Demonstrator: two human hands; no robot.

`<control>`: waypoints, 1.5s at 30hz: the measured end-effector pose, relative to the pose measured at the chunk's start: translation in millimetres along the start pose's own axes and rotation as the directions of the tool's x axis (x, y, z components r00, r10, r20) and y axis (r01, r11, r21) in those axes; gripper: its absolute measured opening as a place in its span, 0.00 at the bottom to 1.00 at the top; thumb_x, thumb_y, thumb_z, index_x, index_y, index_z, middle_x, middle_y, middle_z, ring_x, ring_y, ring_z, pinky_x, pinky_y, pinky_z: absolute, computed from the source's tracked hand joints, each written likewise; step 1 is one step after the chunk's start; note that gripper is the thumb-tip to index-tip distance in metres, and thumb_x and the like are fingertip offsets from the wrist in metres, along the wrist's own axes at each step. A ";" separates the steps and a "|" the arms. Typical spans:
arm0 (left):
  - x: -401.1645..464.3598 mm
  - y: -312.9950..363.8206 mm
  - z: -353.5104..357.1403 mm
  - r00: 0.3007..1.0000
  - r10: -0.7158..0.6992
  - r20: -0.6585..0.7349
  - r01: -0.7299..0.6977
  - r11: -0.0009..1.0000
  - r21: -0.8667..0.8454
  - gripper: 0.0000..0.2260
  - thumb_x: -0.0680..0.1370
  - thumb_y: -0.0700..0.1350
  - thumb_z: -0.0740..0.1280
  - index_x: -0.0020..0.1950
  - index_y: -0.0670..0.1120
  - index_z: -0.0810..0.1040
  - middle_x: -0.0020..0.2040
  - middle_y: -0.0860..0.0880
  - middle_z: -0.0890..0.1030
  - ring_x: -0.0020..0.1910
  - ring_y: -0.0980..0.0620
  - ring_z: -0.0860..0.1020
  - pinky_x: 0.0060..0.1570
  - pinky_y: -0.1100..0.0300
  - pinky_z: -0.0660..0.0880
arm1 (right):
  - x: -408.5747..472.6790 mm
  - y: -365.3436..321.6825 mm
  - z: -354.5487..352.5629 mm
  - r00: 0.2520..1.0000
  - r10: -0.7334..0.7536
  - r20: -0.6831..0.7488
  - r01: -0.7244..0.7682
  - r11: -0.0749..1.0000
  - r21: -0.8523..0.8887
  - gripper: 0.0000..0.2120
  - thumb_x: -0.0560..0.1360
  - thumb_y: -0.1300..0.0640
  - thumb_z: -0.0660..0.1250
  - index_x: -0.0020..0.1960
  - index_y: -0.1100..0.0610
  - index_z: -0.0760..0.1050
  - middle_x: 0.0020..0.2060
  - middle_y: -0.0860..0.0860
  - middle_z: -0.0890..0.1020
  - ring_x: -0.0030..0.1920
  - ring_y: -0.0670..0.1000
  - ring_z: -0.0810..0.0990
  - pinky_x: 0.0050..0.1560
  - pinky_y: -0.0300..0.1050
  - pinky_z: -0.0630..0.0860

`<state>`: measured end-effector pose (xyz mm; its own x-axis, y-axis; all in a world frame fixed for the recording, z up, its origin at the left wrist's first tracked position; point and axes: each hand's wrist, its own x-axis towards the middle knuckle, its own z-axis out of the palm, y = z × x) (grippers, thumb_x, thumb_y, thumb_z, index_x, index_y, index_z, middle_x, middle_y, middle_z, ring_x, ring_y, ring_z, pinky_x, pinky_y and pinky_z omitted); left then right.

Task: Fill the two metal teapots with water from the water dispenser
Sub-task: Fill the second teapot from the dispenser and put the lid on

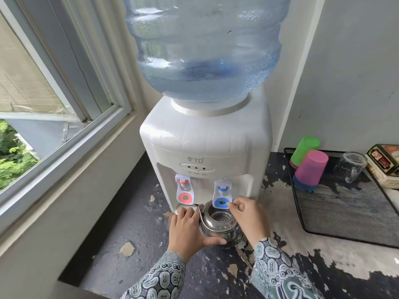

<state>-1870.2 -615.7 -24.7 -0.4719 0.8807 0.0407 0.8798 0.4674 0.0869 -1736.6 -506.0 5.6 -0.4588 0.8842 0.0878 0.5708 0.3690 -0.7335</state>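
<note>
A white water dispenser [205,145] with a large blue bottle [207,46] on top stands on the worn counter. A shiny metal teapot [220,225], lid off and strainer showing, sits under the blue tap [222,196]. My left hand [187,229] grips the teapot's left side, thumb along its front. My right hand [248,214] rests at the teapot's right, its fingertips pinching the edge of the blue tap lever. The red tap [184,192] is at the left, untouched. I see only one teapot.
A black mesh tray [345,214] at the right holds upturned green [305,151] and pink cups [311,170] and a glass mug [349,167]. A printed box [384,167] lies at the far right. A window [54,93] fills the left wall.
</note>
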 end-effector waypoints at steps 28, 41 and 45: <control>-44.2 15.0 30.6 0.989 0.146 0.019 -0.139 0.966 -0.216 0.53 0.55 0.83 0.50 0.66 0.47 0.72 0.47 0.51 0.79 0.46 0.48 0.77 0.42 0.54 0.77 | -101.8 50.7 12.3 0.893 0.418 0.168 -0.433 0.692 0.578 0.14 0.70 0.55 0.68 0.52 0.47 0.69 0.49 0.57 0.80 0.51 0.57 0.79 0.56 0.62 0.75; -66.5 38.3 46.9 0.961 0.262 0.092 -0.240 0.950 -0.198 0.53 0.56 0.82 0.49 0.68 0.47 0.69 0.47 0.52 0.78 0.48 0.48 0.75 0.43 0.54 0.76 | -147.2 67.7 -0.9 0.879 0.452 0.153 -0.452 0.685 0.571 0.13 0.73 0.55 0.66 0.53 0.43 0.67 0.47 0.42 0.74 0.46 0.42 0.76 0.54 0.44 0.75; -66.5 37.7 48.4 0.959 0.271 0.085 -0.252 0.950 -0.182 0.53 0.58 0.82 0.48 0.69 0.46 0.69 0.47 0.51 0.78 0.48 0.46 0.75 0.44 0.52 0.77 | -149.4 83.4 -14.9 0.909 0.414 0.052 -0.396 0.816 0.422 0.11 0.75 0.52 0.63 0.57 0.50 0.70 0.51 0.42 0.76 0.52 0.44 0.77 0.47 0.29 0.72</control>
<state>-1802.9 -653.0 -72.3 -0.2093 0.9776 -0.0221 0.9447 0.2080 0.2537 -1610.3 -603.1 -58.7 -0.2159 0.9415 -0.2588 0.3597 -0.1697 -0.9175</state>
